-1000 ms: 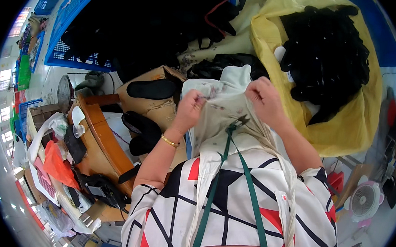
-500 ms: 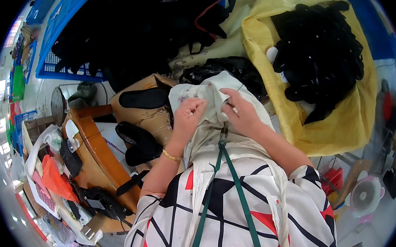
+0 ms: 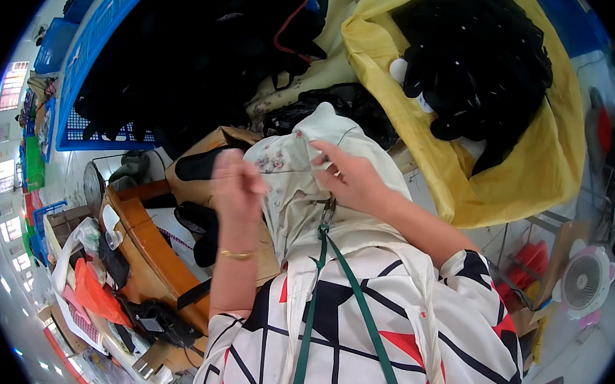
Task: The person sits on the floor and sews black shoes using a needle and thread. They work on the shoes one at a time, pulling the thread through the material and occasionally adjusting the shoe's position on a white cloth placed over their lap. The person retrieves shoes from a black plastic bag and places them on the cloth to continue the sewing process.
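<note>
While our blurred left hand is hovering, curled, at the left edge of the cream, flower-printed cloth apron covering our lap, our right hand is hovering part-curled over its middle, leaving us unable to tell if either is gripping anything. We are judging it light, soft, best pinched at its far fold.

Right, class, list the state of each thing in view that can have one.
Left hand: raised, curled, blurred; grip unclear.
Right hand: over the pale cloth, partly bent; grip unclear.
Pale cloth: draped over the lap, creased.
Yellow bag: open, heaped with black pieces.
Blue crate: piled with dark items.
Metal tool: at the green cord's end; open or shut unclear.
Fan: running or not, unclear.
</note>
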{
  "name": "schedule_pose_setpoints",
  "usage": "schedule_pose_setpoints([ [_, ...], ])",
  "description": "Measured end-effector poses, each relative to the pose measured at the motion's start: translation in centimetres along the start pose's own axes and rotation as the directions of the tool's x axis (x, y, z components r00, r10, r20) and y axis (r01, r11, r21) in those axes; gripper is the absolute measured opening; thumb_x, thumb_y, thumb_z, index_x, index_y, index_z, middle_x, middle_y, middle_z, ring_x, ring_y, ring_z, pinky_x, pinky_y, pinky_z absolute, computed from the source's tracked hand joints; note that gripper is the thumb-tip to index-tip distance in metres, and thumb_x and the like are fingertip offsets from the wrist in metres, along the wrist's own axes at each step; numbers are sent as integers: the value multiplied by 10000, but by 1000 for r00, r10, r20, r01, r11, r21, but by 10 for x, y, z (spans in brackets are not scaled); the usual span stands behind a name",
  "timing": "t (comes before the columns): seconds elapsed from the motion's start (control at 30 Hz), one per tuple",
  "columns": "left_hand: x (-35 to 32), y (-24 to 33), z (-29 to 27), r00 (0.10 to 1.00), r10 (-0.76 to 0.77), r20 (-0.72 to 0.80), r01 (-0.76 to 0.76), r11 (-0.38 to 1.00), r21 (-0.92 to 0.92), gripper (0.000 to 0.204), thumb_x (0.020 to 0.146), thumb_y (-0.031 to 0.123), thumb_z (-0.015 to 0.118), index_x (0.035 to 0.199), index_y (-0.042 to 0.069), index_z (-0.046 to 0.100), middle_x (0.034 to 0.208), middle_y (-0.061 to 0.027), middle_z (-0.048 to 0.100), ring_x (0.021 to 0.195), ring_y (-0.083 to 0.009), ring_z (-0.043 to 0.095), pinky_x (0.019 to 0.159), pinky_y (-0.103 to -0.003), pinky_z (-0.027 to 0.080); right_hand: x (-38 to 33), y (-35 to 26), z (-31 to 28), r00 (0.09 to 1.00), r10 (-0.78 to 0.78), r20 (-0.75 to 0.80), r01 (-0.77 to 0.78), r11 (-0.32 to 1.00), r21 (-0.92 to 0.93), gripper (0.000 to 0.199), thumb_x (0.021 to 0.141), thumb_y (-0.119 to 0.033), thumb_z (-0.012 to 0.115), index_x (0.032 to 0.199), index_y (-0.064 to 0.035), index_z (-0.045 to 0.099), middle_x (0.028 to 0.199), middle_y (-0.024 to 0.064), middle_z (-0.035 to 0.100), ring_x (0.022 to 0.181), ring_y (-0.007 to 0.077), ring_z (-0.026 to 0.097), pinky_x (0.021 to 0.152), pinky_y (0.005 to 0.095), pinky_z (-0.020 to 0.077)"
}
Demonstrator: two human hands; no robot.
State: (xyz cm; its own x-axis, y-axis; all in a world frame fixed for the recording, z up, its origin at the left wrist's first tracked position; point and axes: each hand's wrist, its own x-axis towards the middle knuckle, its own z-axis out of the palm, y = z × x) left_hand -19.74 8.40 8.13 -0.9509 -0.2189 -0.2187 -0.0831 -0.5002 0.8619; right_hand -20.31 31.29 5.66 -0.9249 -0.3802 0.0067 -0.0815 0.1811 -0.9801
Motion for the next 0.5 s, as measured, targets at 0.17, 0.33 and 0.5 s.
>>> schedule_pose_setpoints([
  [0.17, 41, 93, -76, 794, 490, -359, -439, 871, 219, 85, 1010, 107, 519, 1039, 64, 586, 602, 19, 498, 474, -56, 421, 426, -165, 373, 4, 85, -55, 964, 139, -228, -139, 990, 18, 278, 893, -113, 688, 1154, -41, 627, 970, 73, 675, 795, 167, 652, 733, 281, 530],
  [0.33, 102, 45, -92, 892, 421, -165, -227, 733, 642, 247, 1028, 136, 509, 1228, 57, 629, 639, 8, 520, 531, -39, 417, 496, -161, 357, 23, 215, -63, 711, 695, -103, -583, 666, 466, 429, 901, -295, 717, 1221, -38, 590, 1114, 49, 630, 1002, 176, 603, 869, 317, 508],
  [0.5, 190, -63, -66, 980, 121, 159, -189, 314, 930, 204, 948, 220, 645, 1047, 60, 724, 792, -35, 604, 719, -152, 568, 680, -297, 482, 75, 324, -43, 365, 929, 58, -437, 116, 892, 661, 862, -449, 747, 1351, -92, 482, 1240, 80, 543, 1163, 282, 518, 921, 410, 480],
])
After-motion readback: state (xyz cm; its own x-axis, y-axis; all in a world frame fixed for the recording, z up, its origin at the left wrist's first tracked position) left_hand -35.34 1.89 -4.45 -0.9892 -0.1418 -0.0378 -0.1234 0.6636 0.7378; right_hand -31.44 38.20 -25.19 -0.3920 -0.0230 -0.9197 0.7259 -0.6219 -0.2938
